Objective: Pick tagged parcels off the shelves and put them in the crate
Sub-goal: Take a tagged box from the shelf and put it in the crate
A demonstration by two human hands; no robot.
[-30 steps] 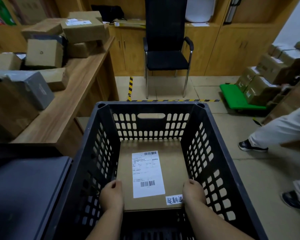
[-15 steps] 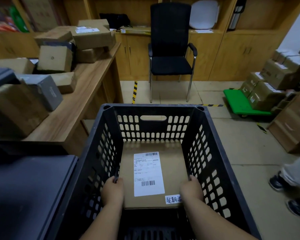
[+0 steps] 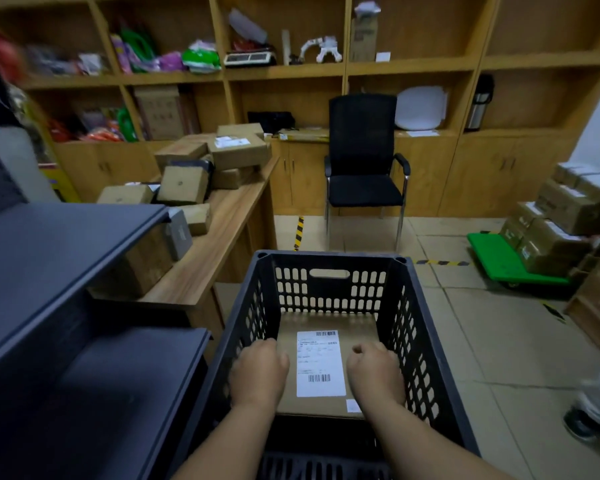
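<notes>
**A:** From the head view, what could go wrong here?

**B:** The parcel (image 3: 326,365) lies flat inside the black crate (image 3: 426,327), label up, and looks to be resting on the bottom or close to it. Both hands are down between the box and the perforated walls. The likeliest trouble is a knuckle caught against a wall as the hands come out, since the box leaves little room on either side. If it is not quite seated, letting go unevenly could leave it lying tilted against one wall.

**A:** Anything outside the crate?

**B:** Another person's shoe (image 3: 581,422) is at the right edge, near the crate. A step backward or a swing of the crate could bump them. The dark shelving (image 3: 66,244) stands just beside the crate on the left, so that side is tight as well.

**A:** And the hands themselves?

**B:** The left hand (image 3: 258,370) has its fingers curled down over the parcel's left edge. The right hand (image 3: 376,372) is curled likewise at the right edge. The fingertips are hidden from above, so one cannot tell whether they grip the box or are simply loose beside it.

**A:** Other parcels?

**B:** Cardboard boxes (image 3: 222,161) sit piled on the wooden counter (image 3: 222,251) beyond.
</notes>
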